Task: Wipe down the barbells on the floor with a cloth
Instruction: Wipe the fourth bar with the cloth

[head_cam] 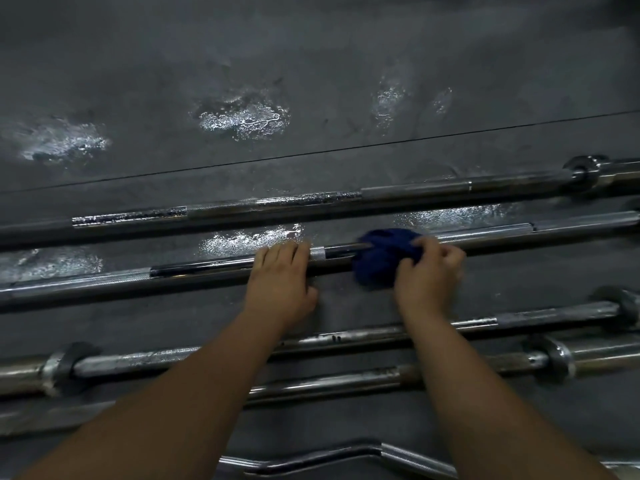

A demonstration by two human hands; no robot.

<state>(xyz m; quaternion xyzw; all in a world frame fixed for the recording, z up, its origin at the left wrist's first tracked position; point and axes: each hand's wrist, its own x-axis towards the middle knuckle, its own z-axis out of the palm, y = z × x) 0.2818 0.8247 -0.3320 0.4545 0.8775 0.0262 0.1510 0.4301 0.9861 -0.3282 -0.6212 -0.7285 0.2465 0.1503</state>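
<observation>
Several steel barbells lie side by side on the dark rubber floor [311, 64]. My right hand [429, 271] grips a bunched blue cloth [381, 261] that is wrapped over the shaft of the second barbell from the far side [207, 266]. My left hand [282, 271] rests on the same shaft just left of the cloth, fingers laid flat over the bar and thumb on the floor side. The shaft under the cloth is hidden.
A farther barbell [346, 197] with a collar at the right lies beyond. Two nearer barbells [346, 337] [329, 384] pass under my forearms, and a curl bar [346, 457] lies at the bottom edge. Wet, shiny patches [242, 116] mark the floor.
</observation>
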